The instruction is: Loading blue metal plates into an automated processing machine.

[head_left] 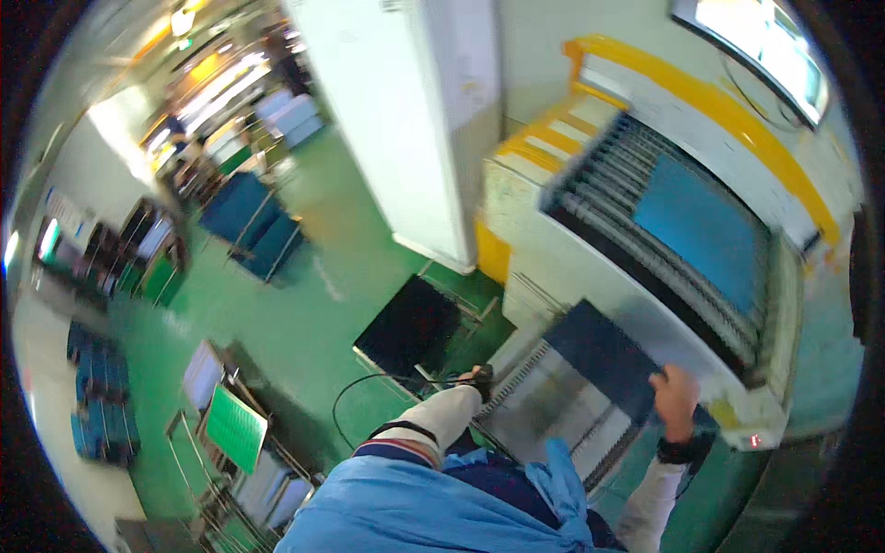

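My right hand [676, 396], with a dark band at its wrist, is closed on the right edge of a dark blue flat panel [604, 355]. The panel lies at the far end of a slotted rack [562, 405] with toothed side rails, in front of my body. On the rack's left side is my left hand [480, 380], small and blurred near the rail. Its fingers do not show clearly. A thin black cord [346, 396] loops beside the left arm.
A roller conveyor machine [636, 267] with yellow trim carries a blue panel [705, 230] beyond the rack. A black panel on a cart [410, 327] stands left of the rack. Another cart with a green board [237, 429] is at lower left. A white pillar [396, 120] rises ahead.
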Available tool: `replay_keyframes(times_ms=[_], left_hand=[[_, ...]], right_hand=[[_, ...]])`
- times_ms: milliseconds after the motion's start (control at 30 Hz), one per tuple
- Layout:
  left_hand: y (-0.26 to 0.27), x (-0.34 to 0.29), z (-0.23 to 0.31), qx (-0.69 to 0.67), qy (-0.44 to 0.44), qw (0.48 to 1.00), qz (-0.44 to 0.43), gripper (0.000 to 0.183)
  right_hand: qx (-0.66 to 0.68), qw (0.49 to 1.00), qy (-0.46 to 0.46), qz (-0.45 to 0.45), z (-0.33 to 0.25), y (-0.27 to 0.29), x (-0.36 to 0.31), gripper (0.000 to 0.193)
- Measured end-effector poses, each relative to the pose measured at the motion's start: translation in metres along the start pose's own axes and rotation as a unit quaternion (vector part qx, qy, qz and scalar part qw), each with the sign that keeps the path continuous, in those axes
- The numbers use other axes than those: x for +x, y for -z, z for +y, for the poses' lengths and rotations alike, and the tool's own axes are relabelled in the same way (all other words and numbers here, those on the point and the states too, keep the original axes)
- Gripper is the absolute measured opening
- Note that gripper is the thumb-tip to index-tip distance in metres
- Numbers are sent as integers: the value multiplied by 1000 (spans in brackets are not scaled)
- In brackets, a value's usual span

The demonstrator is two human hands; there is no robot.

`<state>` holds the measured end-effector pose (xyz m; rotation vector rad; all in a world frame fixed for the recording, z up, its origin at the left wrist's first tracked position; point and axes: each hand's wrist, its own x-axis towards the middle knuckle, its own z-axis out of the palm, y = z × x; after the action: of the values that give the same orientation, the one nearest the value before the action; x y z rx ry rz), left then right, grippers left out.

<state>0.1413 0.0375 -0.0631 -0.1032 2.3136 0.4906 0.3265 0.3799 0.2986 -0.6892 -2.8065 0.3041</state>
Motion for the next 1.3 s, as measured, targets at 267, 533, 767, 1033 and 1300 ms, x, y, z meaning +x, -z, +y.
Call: replay_keyframes(times_ms=[267,533,767,1033,1300], left_hand=[[-2,45,-41,256,-191,947,-24,53],[42,-30,26,341,-191,920,-34,44],[42,2,-2,349,-138,923,-84,46],[94,-94,66,403,-158,901,-39,60],[78,-74,61,399,-141,904,-59,52]], right_hand=[[557,782,-233,155,53,51,-29,16],[835,460,-281,110,39,-32,-83,28],[853,382,-339,108,14,-45,-70,11],[821,405,-393,82,10,-44,-64,7],[815,430,-382,70,19,-57,-70,10]])
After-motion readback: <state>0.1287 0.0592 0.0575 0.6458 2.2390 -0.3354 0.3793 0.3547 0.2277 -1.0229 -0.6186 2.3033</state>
